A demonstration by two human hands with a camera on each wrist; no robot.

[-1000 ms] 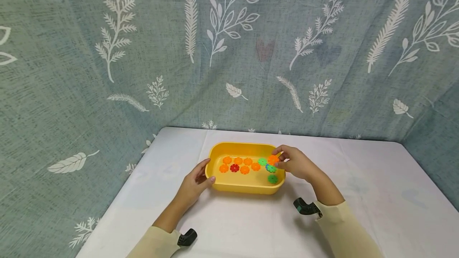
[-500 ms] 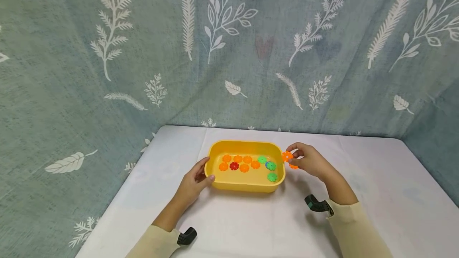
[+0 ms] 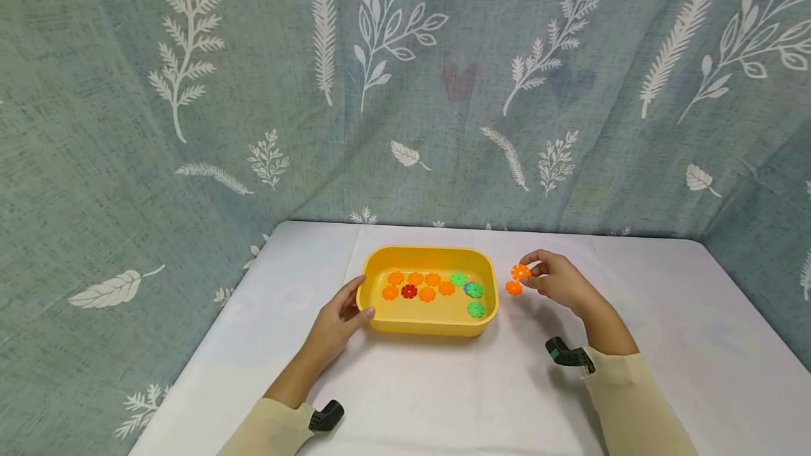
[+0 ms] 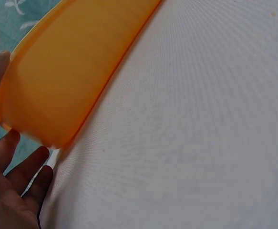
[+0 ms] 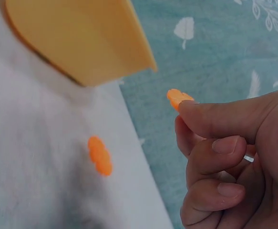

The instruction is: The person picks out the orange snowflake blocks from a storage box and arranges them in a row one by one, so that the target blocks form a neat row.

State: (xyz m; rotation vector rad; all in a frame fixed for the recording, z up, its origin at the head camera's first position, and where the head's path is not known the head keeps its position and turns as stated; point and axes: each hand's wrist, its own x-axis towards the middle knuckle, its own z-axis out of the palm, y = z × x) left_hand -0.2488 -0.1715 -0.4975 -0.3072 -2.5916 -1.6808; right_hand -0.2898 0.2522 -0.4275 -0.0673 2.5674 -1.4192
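My left hand [image 3: 332,329] grips the left end of a yellow plastic tray [image 3: 418,327], thumb at the rim in the head view. Right of the tray, my right hand [image 3: 557,283] pinches an orange flower-shaped disc [image 5: 174,97] between thumb and forefinger, raised above the table. A second orange disc [image 3: 514,288] lies on the cloth just below it, beside the tray's right end. Inside the tray lie several more orange discs [image 3: 427,294], one red disc [image 3: 409,291] and green ones [image 3: 476,309]; a blue disc [image 3: 467,287] is partly hidden under a green one.
White cloth [image 3: 405,393] covers the table. A grey-green curtain [image 3: 405,188] with white leaf prints hangs behind and at the sides. Black wrist devices [image 3: 327,415] are worn at both sleeves.
My right hand has moved from over the tray's right end out to the right, still pinching the orange disc. The disc on the cloth has come into view. The left hand keeps its hold.
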